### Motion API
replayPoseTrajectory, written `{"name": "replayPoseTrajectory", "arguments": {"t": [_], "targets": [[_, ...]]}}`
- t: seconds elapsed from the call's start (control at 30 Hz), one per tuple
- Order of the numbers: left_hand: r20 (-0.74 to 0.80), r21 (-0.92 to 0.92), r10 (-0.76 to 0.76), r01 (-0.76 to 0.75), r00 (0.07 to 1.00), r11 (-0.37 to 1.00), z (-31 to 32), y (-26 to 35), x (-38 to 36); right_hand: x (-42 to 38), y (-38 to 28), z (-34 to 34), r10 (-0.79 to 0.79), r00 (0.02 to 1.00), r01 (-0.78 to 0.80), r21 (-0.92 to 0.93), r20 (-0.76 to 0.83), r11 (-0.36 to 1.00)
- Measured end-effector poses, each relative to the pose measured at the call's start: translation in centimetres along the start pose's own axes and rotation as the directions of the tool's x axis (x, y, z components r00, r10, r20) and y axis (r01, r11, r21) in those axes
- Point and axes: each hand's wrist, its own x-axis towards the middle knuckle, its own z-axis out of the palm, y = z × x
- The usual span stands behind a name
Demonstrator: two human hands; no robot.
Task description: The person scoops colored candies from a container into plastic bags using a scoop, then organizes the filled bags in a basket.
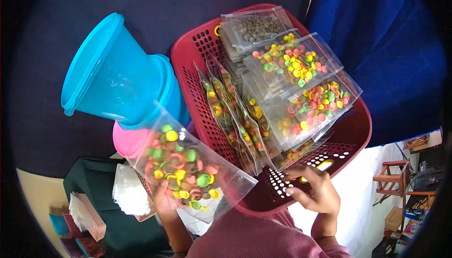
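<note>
My left hand [165, 200] is closed on the lower edge of a clear plastic packet [181, 168]. Red, yellow, green and brown round pieces show through the film. A red perforated basket [202, 121] holds several similar packets; some stand on edge along its left side, while others lie stacked flat. On top are a packet of colored pieces [296, 62] and another packet [315, 105]. My right hand [318, 192] is at the basket's near wall, thumb and fingers apart, with nothing visible between them.
Blue plastic tubs [113, 74] stand left of the basket, beside a pink container [127, 140]. Below them, a stack of clear plastic bags [129, 189] sits in a box near a dark green covered surface [113, 229]. A wooden stool [393, 178] stands at right.
</note>
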Motion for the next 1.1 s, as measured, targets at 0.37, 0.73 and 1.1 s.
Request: {"name": "replayPoseTrajectory", "arguments": {"t": [0.37, 0.73, 1.1], "targets": [[0.128, 0.506, -0.139, 0.056, 0.982, 0.861, 5.7, 1.7, 1.5, 1.6, 4.1, -3.5, -0.021, 0.996, 0.03, -0.106, 0.086, 0.994], [0.296, 0.884, -0.242, -0.169, 0.924, 0.435, 8.9, -2.5, 5.9, 2.6, 4.8, -3.4, -0.019, 0.939, 0.083, -0.173, 0.345, 0.981], [0.171, 0.985, -0.465, -0.136, 0.869, 0.108, 11.2, -3.9, 8.0, 4.3, 4.7, -3.1, -0.053, 0.885, 0.169, -0.214, 0.463, 0.962]]}}
